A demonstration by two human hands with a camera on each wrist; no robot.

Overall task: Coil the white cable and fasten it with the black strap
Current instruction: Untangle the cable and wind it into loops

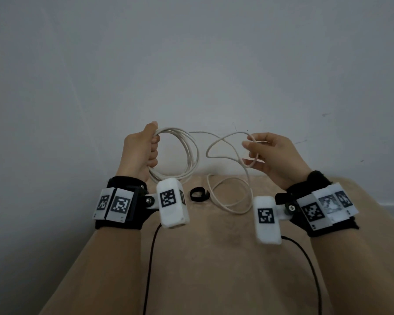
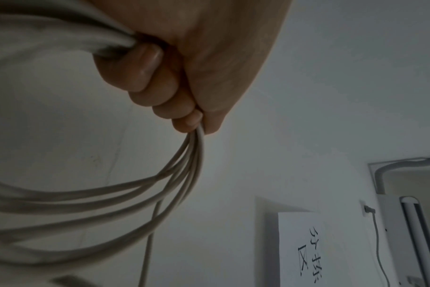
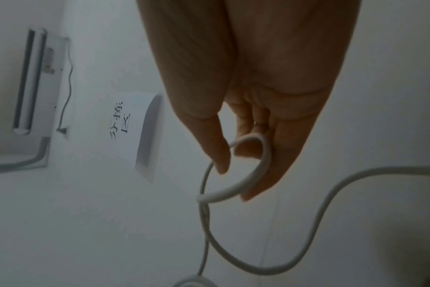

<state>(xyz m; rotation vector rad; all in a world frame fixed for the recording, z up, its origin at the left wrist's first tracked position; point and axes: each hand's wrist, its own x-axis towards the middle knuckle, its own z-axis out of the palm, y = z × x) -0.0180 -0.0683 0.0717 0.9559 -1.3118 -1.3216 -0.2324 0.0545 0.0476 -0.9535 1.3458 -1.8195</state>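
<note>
My left hand [image 1: 143, 151] is raised above the table with its fingers [image 2: 145, 73] curled round several loops of the white cable [image 1: 191, 153]; the coil [image 2: 125, 196] hangs below the fist. The loose cable runs right to my right hand [image 1: 268, 155], whose extended fingers [image 3: 280, 165] carry a small loop of cable [image 3: 255, 174] draped over them. More slack cable [image 1: 234, 198] lies on the tan table [image 1: 203, 258]. The black strap [image 1: 198, 194], curled into a ring, lies on the table between my wrists.
A pale wall [image 1: 191, 64] rises right behind the table's far edge. Black leads [image 1: 150, 264] run from both wrist cameras across the table toward me. In the wrist views a paper sign [image 2: 304, 244] and a wall-mounted unit [image 3: 32, 81] show on the wall.
</note>
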